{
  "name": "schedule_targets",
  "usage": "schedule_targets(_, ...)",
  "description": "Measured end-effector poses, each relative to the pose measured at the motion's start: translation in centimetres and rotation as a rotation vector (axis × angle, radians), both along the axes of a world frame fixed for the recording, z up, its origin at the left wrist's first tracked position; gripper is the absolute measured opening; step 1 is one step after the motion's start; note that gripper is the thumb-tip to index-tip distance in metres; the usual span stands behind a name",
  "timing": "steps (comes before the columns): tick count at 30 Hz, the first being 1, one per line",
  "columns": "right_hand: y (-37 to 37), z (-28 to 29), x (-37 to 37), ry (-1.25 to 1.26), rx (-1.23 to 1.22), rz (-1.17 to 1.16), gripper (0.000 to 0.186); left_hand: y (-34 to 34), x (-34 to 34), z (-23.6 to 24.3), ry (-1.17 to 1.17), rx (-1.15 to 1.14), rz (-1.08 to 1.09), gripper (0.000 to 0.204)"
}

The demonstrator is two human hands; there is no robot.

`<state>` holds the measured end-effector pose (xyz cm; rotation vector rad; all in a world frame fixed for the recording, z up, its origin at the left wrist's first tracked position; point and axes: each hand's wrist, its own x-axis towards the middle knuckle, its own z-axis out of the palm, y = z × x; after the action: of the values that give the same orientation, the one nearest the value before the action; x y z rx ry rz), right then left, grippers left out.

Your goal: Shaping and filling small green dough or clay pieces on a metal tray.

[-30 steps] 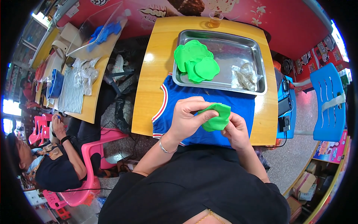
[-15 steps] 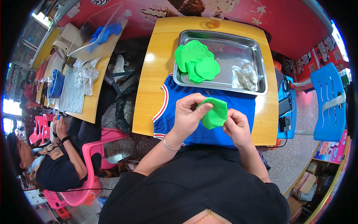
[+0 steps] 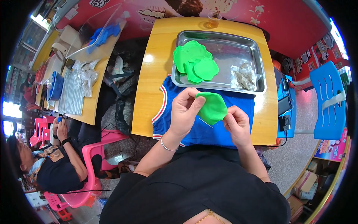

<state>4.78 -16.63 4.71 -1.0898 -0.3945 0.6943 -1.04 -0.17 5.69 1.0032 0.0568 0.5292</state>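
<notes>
Over a blue jersey [image 3: 220, 136] with white and red edging, I hold up a soft green round piece, like felt or cloth [image 3: 212, 108]. My left hand [image 3: 184, 112] pinches its upper left edge between thumb and fingers. At the piece's right edge, my right hand [image 3: 237, 124] has its fingertips pressed together against it; anything small between them is hidden. A thin pale line shows just below the piece, too fine to name. Beyond my hands, several similar green pieces [image 3: 206, 69] lie overlapping in the left part of a metal tray [image 3: 223, 34].
A clear bag with brownish contents [image 3: 245, 77] sits in the tray's right corner. Behind the tray stands a plastic cup of amber liquid [image 3: 213, 20]. To the right is a blue chair [image 3: 328, 100]; at left, another person [image 3: 59, 164] sits near a pink chair [image 3: 91, 158].
The green piece has turned and opened flatter toward me, its left edge rising slightly. My left hand has shifted a little left and up; my right stays at the piece's edge.
</notes>
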Motion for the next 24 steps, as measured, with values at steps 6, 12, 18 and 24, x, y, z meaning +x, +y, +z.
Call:
schedule_targets(6, 0.5, 0.8, -0.4, -0.352, -0.231, -0.092, 0.007, 1.0, 0.2, 0.3, -0.05, 0.445, 0.05, 0.017)
schedule_targets(12, 0.3, 0.3, -0.6, -0.103, -0.076, -0.066, 0.007, -0.6, 0.4, -0.1, -0.082, -0.207, -0.025, 0.015)
schedule_targets(18, 0.2, -0.4, -0.5, -0.115, -0.077, -0.11, 0.009, -0.1, 0.4, -0.1, 0.07, -0.4, -0.157, 0.011)
schedule_targets(24, 0.6, 0.1, -0.2, -0.133, -0.094, -0.124, 0.01, 0.6, 0.5, -0.6, -0.016, -0.044, -0.094, 0.012)
